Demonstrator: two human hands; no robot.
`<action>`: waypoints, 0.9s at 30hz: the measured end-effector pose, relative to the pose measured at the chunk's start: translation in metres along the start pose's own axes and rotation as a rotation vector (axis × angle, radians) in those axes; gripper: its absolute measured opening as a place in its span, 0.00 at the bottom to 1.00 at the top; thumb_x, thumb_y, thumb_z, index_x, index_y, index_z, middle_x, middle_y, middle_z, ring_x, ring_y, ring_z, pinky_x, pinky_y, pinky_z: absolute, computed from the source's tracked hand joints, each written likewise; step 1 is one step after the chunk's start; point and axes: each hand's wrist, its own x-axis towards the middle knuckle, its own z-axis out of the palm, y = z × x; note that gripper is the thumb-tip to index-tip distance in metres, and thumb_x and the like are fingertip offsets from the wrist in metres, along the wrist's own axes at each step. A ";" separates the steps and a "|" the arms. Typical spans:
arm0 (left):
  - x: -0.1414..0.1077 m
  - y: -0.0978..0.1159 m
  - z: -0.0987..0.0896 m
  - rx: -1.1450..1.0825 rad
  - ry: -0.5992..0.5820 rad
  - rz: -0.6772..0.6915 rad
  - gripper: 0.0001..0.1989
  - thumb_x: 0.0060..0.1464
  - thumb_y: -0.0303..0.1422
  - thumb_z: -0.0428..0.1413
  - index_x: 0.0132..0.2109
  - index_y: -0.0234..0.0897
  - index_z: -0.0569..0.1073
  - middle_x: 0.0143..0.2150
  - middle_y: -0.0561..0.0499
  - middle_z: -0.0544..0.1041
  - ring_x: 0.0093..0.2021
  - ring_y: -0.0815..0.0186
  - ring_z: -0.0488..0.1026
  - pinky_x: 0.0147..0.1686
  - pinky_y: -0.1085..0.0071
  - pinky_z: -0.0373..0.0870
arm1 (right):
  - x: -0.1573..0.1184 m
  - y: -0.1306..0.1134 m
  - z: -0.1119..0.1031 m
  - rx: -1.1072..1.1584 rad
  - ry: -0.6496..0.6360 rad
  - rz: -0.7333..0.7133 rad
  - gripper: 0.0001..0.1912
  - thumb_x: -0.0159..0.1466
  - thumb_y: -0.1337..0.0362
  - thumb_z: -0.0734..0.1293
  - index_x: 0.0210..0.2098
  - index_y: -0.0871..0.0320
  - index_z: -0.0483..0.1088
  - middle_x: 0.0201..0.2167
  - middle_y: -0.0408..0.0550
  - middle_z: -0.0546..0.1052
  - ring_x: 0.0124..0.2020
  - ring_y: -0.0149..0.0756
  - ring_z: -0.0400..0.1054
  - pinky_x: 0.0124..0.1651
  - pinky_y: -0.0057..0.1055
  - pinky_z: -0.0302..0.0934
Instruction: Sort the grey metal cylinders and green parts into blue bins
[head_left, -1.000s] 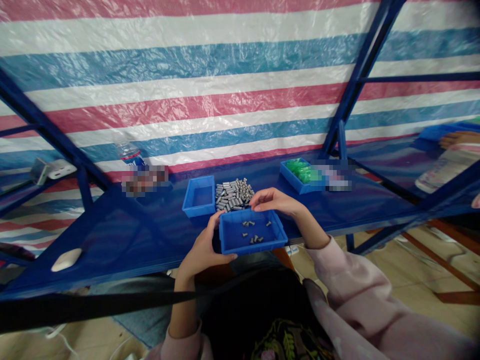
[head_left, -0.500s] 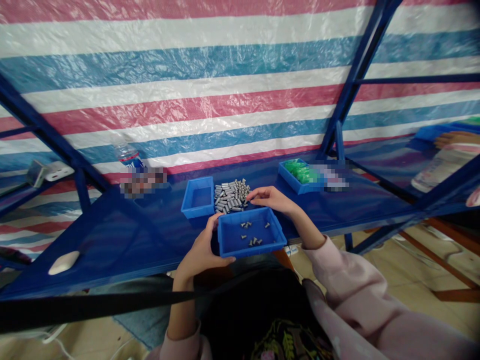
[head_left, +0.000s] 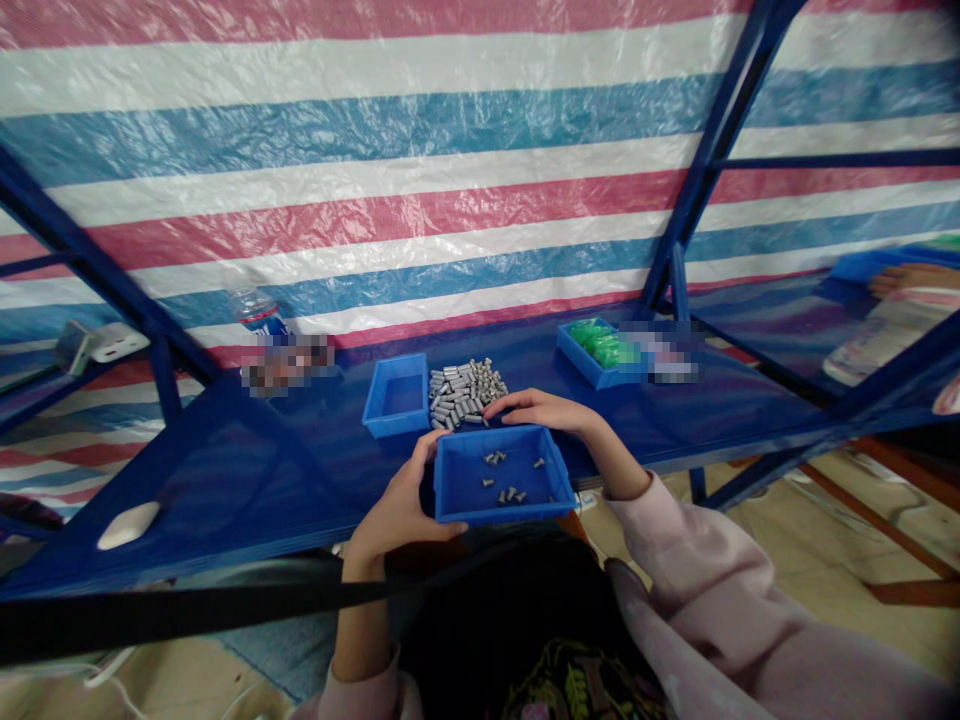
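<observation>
My left hand grips the left side of a blue plastic bin, thumb along the near wall and fingers at the far left corner. The bin is held tilted at the table's front edge. Several short metal screws lie scattered on its floor. Just beyond the bin, my right hand reaches in from the right, palm down with fingers stretched out. Its fingertips touch a small screw at the near edge of a pile of metal sleeves and screws.
Left of the pile stands another blue bin. A blue bin of green bags sits further right. A bottle, a white mouse and blue frame posts flank the work area. Another person's hand shows at far right.
My right hand has moved a little left and nearer, from the pile's right side to its near edge. The held bin has dropped slightly toward me, with my left hand still on it.
</observation>
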 end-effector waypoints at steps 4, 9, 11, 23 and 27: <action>0.001 0.000 0.001 -0.009 0.008 0.006 0.52 0.40 0.34 0.68 0.66 0.43 0.47 0.64 0.43 0.59 0.65 0.51 0.58 0.65 0.56 0.53 | 0.006 0.013 0.000 -0.091 0.161 -0.047 0.15 0.57 0.65 0.67 0.43 0.61 0.77 0.42 0.50 0.80 0.41 0.39 0.73 0.48 0.36 0.64; 0.000 0.001 0.001 -0.020 0.017 0.009 0.51 0.39 0.34 0.68 0.66 0.42 0.48 0.64 0.43 0.60 0.64 0.51 0.59 0.64 0.56 0.55 | 0.010 0.021 -0.001 -0.281 0.359 -0.043 0.11 0.53 0.69 0.68 0.35 0.61 0.79 0.31 0.49 0.80 0.30 0.35 0.70 0.38 0.32 0.63; 0.000 0.001 0.002 -0.018 0.020 0.007 0.52 0.39 0.34 0.68 0.66 0.42 0.48 0.64 0.43 0.60 0.64 0.50 0.59 0.64 0.56 0.55 | 0.010 0.020 -0.001 -0.304 0.373 -0.047 0.10 0.52 0.68 0.69 0.34 0.61 0.79 0.31 0.49 0.80 0.30 0.35 0.69 0.37 0.32 0.63; 0.001 0.000 0.002 -0.012 0.023 0.011 0.51 0.39 0.35 0.68 0.66 0.42 0.49 0.65 0.43 0.60 0.64 0.50 0.59 0.64 0.56 0.56 | 0.013 0.026 -0.001 -0.374 0.383 -0.074 0.09 0.53 0.63 0.71 0.32 0.59 0.79 0.30 0.48 0.79 0.30 0.35 0.69 0.35 0.31 0.61; 0.001 0.000 0.002 -0.017 0.020 0.008 0.51 0.40 0.34 0.68 0.66 0.43 0.48 0.65 0.44 0.60 0.64 0.51 0.59 0.64 0.56 0.56 | 0.012 0.026 -0.001 -0.387 0.399 -0.082 0.09 0.52 0.63 0.72 0.32 0.60 0.79 0.30 0.48 0.78 0.30 0.34 0.68 0.35 0.31 0.61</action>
